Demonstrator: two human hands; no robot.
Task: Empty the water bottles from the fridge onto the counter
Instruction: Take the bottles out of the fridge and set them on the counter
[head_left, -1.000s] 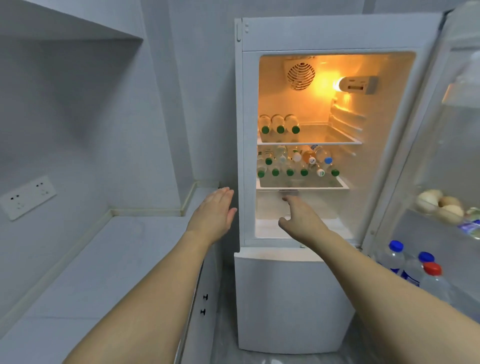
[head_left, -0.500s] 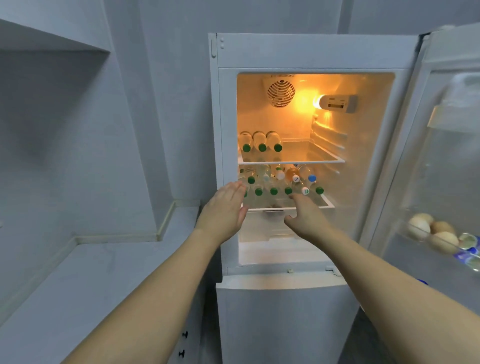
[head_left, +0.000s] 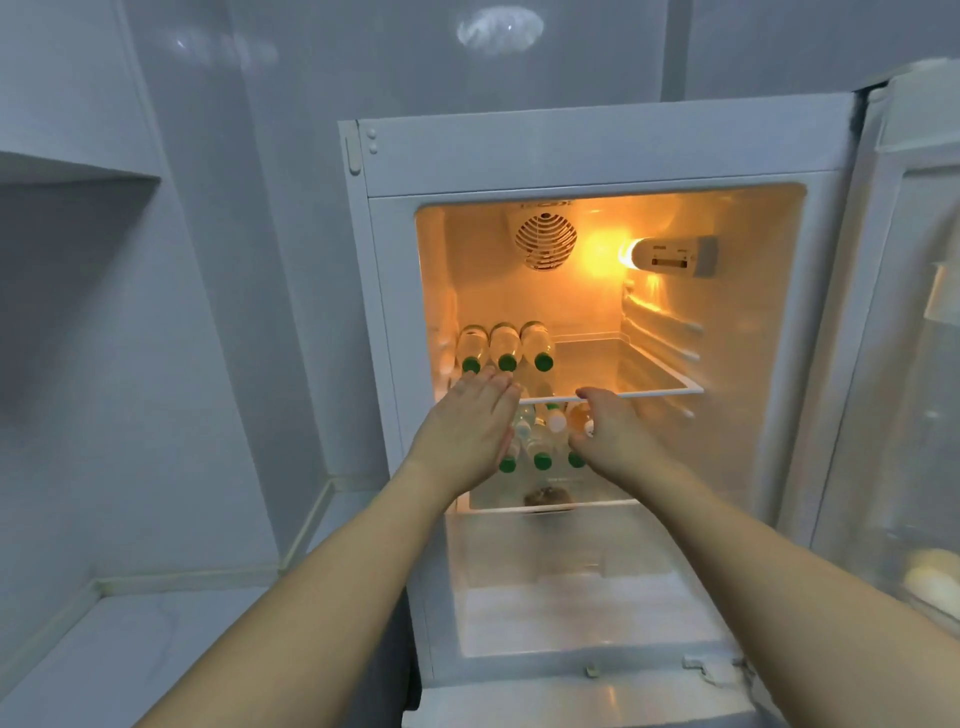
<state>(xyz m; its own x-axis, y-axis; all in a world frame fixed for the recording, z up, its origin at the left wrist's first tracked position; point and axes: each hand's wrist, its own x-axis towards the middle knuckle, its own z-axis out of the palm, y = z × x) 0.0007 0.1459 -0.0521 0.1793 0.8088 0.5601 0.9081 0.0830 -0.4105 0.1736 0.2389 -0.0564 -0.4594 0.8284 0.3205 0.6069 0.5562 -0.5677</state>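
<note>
Currently at the reach stage, judging by the bare worktop (head_left: 130, 649). Left hand (head_left: 467, 431): fingers straight, holding nothing. Right hand (head_left: 613, 436): loosely curved, empty. Fridge (head_left: 597, 156): three green-capped bottles (head_left: 506, 345) lie on the upper shelf (head_left: 649, 392); more below. Next move: close on one bottle.

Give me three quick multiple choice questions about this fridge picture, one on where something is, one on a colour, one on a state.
1. Where do the three lying bottles rest?
A upper shelf
B counter
C door rack

2. What colour are their caps?
A red
B green
C black

3. How is the left hand?
A gripping a bottle
B fist
C open, fingers straight

Answers:
1 A, they lie side by side on the upper shelf.
2 B, all three caps face out green.
3 C, it reaches in flat and holds nothing.
</note>
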